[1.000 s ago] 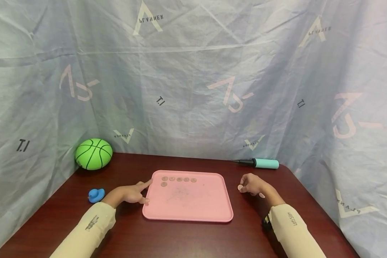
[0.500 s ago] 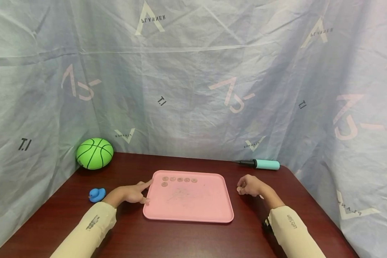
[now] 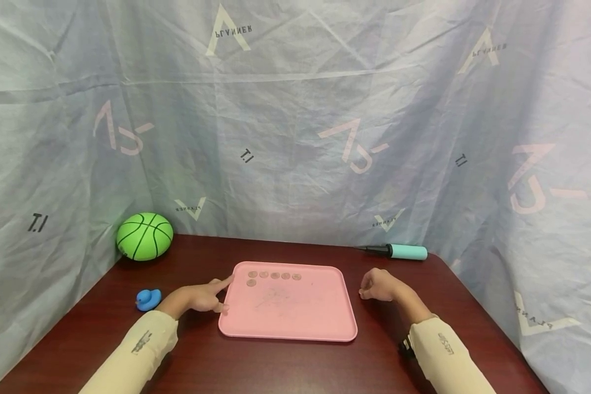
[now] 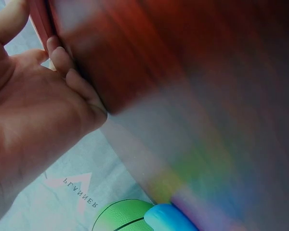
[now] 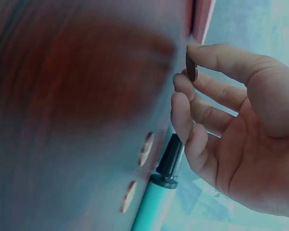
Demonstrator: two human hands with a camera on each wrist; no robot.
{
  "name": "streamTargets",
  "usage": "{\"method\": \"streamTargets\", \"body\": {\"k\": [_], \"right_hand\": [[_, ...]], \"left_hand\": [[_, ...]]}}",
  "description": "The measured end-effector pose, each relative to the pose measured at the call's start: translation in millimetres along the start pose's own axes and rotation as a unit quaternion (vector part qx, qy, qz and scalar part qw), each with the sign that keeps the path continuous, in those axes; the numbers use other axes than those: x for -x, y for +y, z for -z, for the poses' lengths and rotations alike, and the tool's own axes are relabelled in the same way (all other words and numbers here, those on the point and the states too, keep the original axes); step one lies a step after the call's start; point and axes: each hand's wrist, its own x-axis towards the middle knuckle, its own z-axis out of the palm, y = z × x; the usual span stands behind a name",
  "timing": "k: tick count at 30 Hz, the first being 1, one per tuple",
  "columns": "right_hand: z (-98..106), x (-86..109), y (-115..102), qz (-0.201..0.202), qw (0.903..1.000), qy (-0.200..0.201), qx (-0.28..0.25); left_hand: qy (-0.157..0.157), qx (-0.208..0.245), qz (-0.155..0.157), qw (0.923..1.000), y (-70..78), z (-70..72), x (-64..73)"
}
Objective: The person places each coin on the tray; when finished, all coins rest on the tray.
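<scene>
A pink tray [image 3: 305,320] lies on the dark red table, with several coins [image 3: 274,276] flat on it: a row along the far edge and one below the row's left end. At the tray's left rim is my left hand [image 3: 206,297], index finger and thumb spread apart and touching the rim. To the tray's right, my right hand [image 3: 381,284] pinches one coin [image 5: 191,63] on edge between thumb and fingertips, best seen in the right wrist view. Two more coins lie on the table there, a nearer coin [image 5: 128,196] and a farther coin [image 5: 146,149].
On the left, a blue rubber duck [image 3: 149,299] sits beside my left forearm, and a green ball [image 3: 145,236] stands at the back corner. A teal hand pump [image 3: 407,251] with a black nozzle lies at the back right. Grey printed cloth [image 3: 285,180] hangs behind the table [image 3: 276,366].
My right hand has moved slightly left toward the tray, and the coin in its fingers is now out of sight in the head view. The left hand stays at the rim.
</scene>
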Motion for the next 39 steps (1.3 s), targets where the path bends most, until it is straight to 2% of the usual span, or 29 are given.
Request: {"method": "streamTargets", "body": {"k": [8,14,19,23,26,30,37,39], "right_hand": [[-2,-0.6,-26,0.024,0.9992,0.019,-0.026],[-9,-6.2,-44,0.050,0.9982,0.012,-0.030],[-17,-12.4,-58,0.072,0.9969,0.007,-0.031],[-25,-18.1,-69,0.088,0.9956,0.006,-0.031],[-30,-22.1,-76,0.105,0.9940,0.001,-0.030],[-38,-27.4,-85,0.122,0.9923,-0.005,-0.021],[-42,-40.6,-103,0.165,0.9862,-0.006,0.016],[-43,-44.4,-108,0.163,0.9864,-0.013,0.013]], "left_hand": [[0.000,-0.008,0.001,1.0000,0.6,-0.6,2.0],[0.006,0.002,0.011,0.9999,1.0,-3.1,1.5],[-0.004,-0.006,0.002,1.0000,-9.7,-5.7,-6.5],[-0.007,-0.007,-0.009,0.9999,-12.2,-6.4,-8.3],[-0.002,0.010,-0.003,0.9999,-4.9,-7.3,-2.3],[0.004,0.021,0.010,0.9997,-2.2,-10.2,-0.3],[0.003,0.005,-0.004,1.0000,-2.3,-5.5,-2.3],[0.003,0.008,-0.004,1.0000,-1.9,-3.5,-1.5]]}}
